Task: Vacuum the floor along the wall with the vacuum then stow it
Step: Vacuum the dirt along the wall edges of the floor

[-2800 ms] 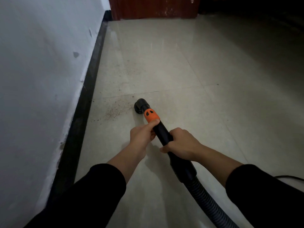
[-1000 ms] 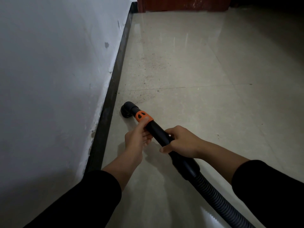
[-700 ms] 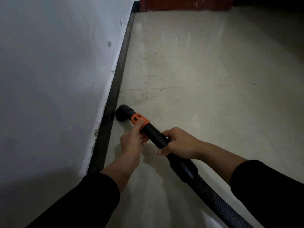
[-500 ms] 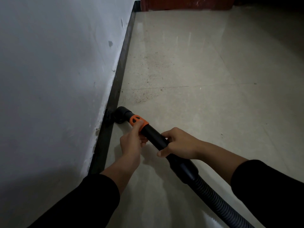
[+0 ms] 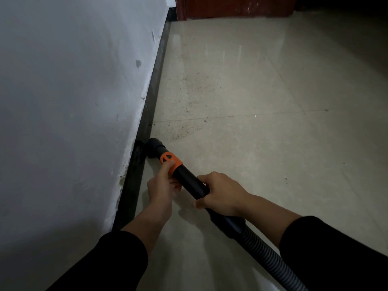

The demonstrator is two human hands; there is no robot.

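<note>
A grey-white wall [image 5: 73, 101] fills your left side and a pale tiled floor [image 5: 273, 122] fills the right. A dark skirting board [image 5: 156, 80] runs along the joint between them toward a reddish wooden panel [image 5: 231, 7] at the far end. Your two black sleeves [image 5: 336, 259] enter from the lower edge. A ribbed grey hose [image 5: 266, 255] rises from the lower right to the black vacuum wand [image 5: 190, 182], which slants up and left toward the wall. Your right hand [image 5: 220, 194] wraps round the wand near its hose end, fingers curled under it. Your left hand [image 5: 161, 186] grips the wand further forward from below, its thumb pressed on the orange collar [image 5: 171, 162]. The black nozzle [image 5: 154, 148] sits on the floor, touching the skirting board. Dark specks of dirt [image 5: 180, 132] lie on the tiles just beyond the nozzle.
</note>
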